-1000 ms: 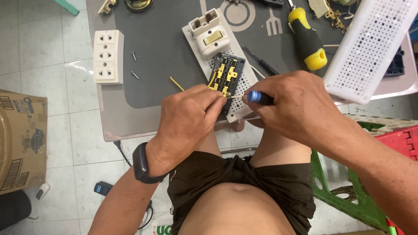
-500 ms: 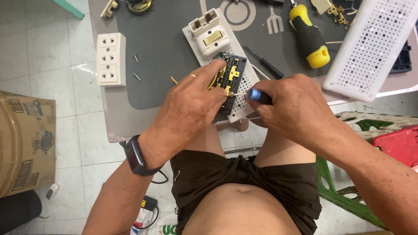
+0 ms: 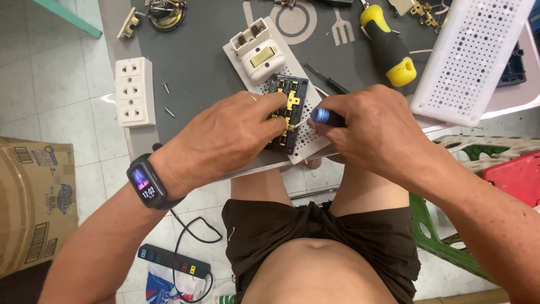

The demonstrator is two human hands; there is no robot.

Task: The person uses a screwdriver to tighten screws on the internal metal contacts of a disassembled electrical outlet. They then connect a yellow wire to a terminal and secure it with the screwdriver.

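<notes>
Black socket insert with brass contacts [image 3: 289, 107] is pinned to the grey desk [image 3: 202, 62] by left hand [image 3: 236, 135], fingers pressed on it for steadiness, while right hand [image 3: 377, 132] fingers are clamped round a blue-capped small screwdriver [image 3: 322, 116].

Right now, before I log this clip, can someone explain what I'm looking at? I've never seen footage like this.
One camera sits on a person's head and looks down at their lap and two bare hands; no machine is involved. The left hand, with a dark smartwatch on its wrist, steadies a black socket insert with brass strips lying on a white perforated plate. The right hand holds a small blue-capped screwdriver to it. On the grey mat lie a white three-outlet socket block, two loose screws and a yellow-and-black screwdriver.
</notes>
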